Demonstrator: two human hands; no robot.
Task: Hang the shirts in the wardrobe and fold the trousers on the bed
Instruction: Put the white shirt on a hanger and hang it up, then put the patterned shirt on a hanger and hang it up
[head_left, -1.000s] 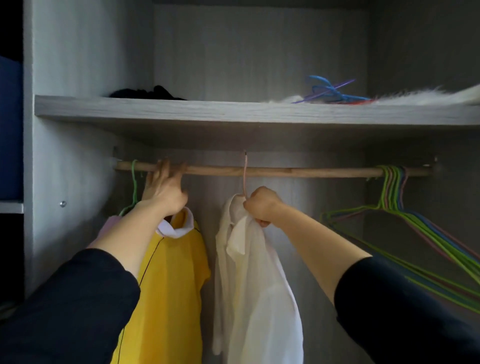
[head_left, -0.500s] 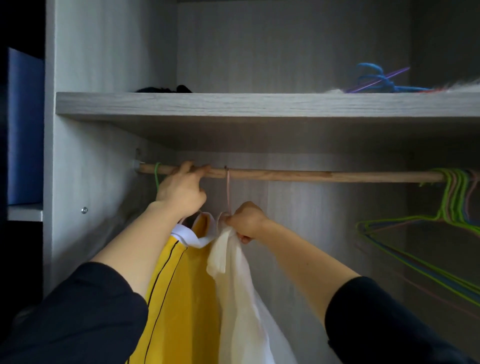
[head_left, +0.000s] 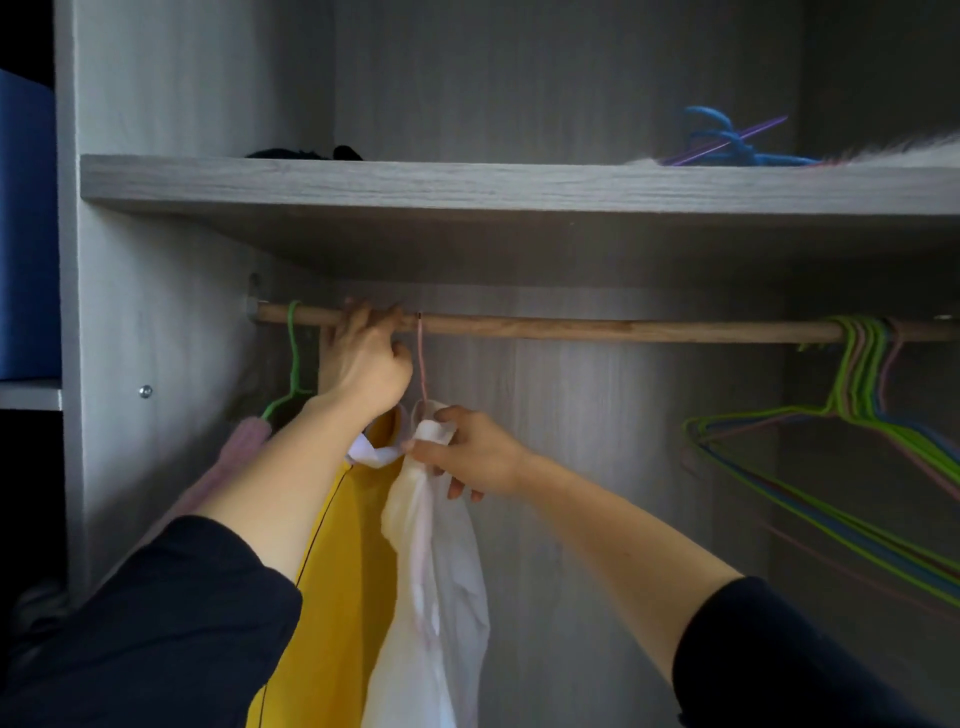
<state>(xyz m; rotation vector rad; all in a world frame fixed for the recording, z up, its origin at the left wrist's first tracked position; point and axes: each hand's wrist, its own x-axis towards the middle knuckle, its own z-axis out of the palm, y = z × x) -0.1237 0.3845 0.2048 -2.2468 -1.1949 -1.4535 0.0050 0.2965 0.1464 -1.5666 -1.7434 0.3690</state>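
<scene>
Inside the wardrobe a wooden rod (head_left: 571, 330) runs under a grey shelf (head_left: 467, 182). A yellow shirt (head_left: 332, 571) with a white collar hangs near the rod's left end. My left hand (head_left: 363, 369) is above it, fingers curled over the rod. Right beside the yellow shirt a white shirt (head_left: 441, 571) hangs on a pink hanger (head_left: 422, 358) hooked on the rod. My right hand (head_left: 467, 452) pinches the white shirt's collar just below the hook. The yellow shirt's hanger is hidden behind my left hand.
A pink garment (head_left: 239, 452) on a green hanger (head_left: 293, 353) hangs at the far left by the wardrobe wall. Several empty coloured hangers (head_left: 857, 415) bunch at the rod's right end. On the shelf lie blue hangers (head_left: 727, 145), a black item (head_left: 306, 153) and something white and furry (head_left: 909, 150).
The white shirt and its pink hanger have slid left along the rod until they sit against the yellow shirt, and my right hand moved with them. My left hand stayed on the rod.
</scene>
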